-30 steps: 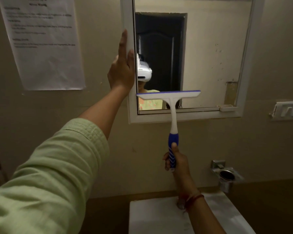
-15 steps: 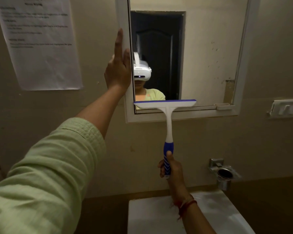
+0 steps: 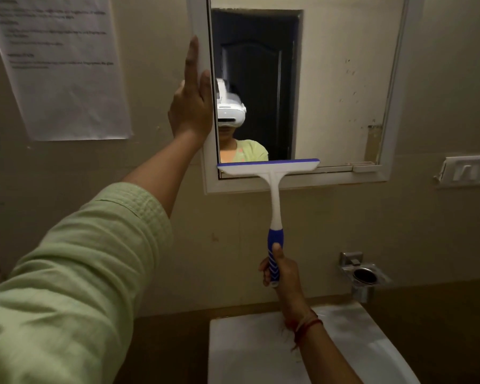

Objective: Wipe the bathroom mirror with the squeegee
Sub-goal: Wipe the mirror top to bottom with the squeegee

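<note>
A white-framed mirror (image 3: 341, 87) hangs on the beige wall. My left hand (image 3: 190, 103) lies flat against the mirror's left frame edge, fingers straight, gripping nothing. A white squeegee (image 3: 272, 173) with a blue blade strip and a blue grip stands upright. Its blade sits level at the mirror's bottom edge, on the left half of the glass. My right hand (image 3: 281, 268) is closed around the blue grip below it. The glass shows a reflected dark door and some specks on its right side.
A printed paper notice (image 3: 58, 65) is stuck to the wall at the left. A white switch plate (image 3: 467, 170) is at the right. A chrome holder (image 3: 362, 274) is fixed below it. A white basin (image 3: 372, 347) lies under my right arm.
The squeegee blade has slid down the glass from a little above the lower frame to the mirror's bottom edge, and my right hand has dropped with it. My left hand stays on the frame.
</note>
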{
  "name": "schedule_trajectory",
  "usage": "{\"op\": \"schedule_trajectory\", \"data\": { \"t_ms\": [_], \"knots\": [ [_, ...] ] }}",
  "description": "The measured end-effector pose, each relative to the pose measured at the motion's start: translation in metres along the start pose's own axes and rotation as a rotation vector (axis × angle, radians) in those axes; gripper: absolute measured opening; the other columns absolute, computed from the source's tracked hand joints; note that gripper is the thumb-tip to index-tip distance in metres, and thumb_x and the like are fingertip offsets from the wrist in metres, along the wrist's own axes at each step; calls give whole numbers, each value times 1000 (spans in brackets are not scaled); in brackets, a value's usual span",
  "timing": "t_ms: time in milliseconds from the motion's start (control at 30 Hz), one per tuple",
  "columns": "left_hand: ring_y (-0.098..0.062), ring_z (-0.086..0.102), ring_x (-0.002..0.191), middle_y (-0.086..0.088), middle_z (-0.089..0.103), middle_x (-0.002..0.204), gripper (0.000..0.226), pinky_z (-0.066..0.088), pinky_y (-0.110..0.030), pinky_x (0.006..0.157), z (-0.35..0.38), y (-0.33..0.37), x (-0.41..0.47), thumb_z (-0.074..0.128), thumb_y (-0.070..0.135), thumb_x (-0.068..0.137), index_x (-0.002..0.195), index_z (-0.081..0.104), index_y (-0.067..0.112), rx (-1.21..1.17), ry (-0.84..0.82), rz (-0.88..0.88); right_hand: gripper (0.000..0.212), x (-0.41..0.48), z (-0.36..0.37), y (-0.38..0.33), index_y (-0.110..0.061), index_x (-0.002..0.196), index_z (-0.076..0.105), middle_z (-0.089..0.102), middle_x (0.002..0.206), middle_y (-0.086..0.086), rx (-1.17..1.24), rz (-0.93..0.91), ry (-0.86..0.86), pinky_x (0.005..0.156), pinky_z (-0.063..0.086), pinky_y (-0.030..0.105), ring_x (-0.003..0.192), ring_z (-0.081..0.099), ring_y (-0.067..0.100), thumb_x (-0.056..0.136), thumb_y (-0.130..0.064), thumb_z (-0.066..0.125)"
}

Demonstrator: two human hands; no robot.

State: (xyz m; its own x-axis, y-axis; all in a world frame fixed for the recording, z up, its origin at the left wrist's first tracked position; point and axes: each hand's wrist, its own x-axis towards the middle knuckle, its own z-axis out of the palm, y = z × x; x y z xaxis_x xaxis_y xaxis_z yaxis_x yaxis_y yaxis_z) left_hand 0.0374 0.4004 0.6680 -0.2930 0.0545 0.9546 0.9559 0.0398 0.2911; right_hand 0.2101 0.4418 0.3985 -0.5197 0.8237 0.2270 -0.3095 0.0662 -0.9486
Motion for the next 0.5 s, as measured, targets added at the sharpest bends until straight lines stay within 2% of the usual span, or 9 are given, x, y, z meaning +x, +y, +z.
{"op": "schedule_trajectory", "data": {
  "t_ms": [100, 133, 167, 233, 300, 400, 500],
  "knots": [
    [-16, 54, 63, -8, 64, 115, 49, 27, -14, 52, -1, 1, 0, 27, 37, 100, 146, 18, 24, 10, -6, -6, 89, -6, -4, -1, -6, 53, 58, 52, 37, -4, -8, 13, 2, 41, 40, 20, 35, 44, 8, 30, -92, 53],
    [-24, 58, 68, -10, 65, 112, 49, 30, -20, 57, -1, 1, 0, 27, 38, 99, 146, 18, 26, 13, -3, -16, 88, -8, -6, -1, -6, 53, 58, 52, 37, -4, -8, 17, 7, 40, 40, 20, 35, 45, 8, 31, -91, 54],
    [-30, 60, 74, -13, 66, 107, 49, 31, -26, 60, -1, 1, 0, 27, 39, 99, 145, 18, 29, 15, -2, -27, 85, -11, -8, -2, -6, 53, 58, 53, 38, -4, -9, 21, 18, 40, 40, 20, 35, 45, 8, 33, -89, 56],
    [-37, 60, 78, -17, 66, 101, 48, 32, -29, 61, -2, 2, 0, 27, 40, 98, 145, 17, 32, 11, -5, -44, 75, -16, -8, -5, -6, 53, 57, 54, 39, -4, 1, 5, 59, 38, 39, 19, 35, 44, 9, 47, -81, 61],
    [-38, 60, 78, -19, 66, 99, 48, 31, -29, 61, -2, 2, 0, 28, 40, 99, 145, 17, 33, 9, -15, -45, 64, -20, -6, -9, -9, 51, 55, 53, 44, 0, 25, -63, 150, 36, 35, 18, 37, 41, 11, 58, -73, 57],
    [-40, 60, 78, -21, 65, 95, 47, 31, -31, 62, -2, 2, 0, 28, 40, 99, 144, 16, 36, 0, -20, -58, 67, -21, -3, -34, -17, 44, 54, 47, 42, -3, 72, -196, 283, 37, 33, 17, 36, 39, 6, 47, -84, 55],
    [-31, 57, 68, -21, 65, 94, 47, 31, -31, 59, -3, 0, -1, 27, 39, 99, 145, 15, 34, -12, -30, -34, 59, -13, -1, -87, -19, 52, 56, 52, 41, -6, 20, -327, 308, 43, 39, 19, 38, 45, 2, 60, -77, 50]
  ]
}}
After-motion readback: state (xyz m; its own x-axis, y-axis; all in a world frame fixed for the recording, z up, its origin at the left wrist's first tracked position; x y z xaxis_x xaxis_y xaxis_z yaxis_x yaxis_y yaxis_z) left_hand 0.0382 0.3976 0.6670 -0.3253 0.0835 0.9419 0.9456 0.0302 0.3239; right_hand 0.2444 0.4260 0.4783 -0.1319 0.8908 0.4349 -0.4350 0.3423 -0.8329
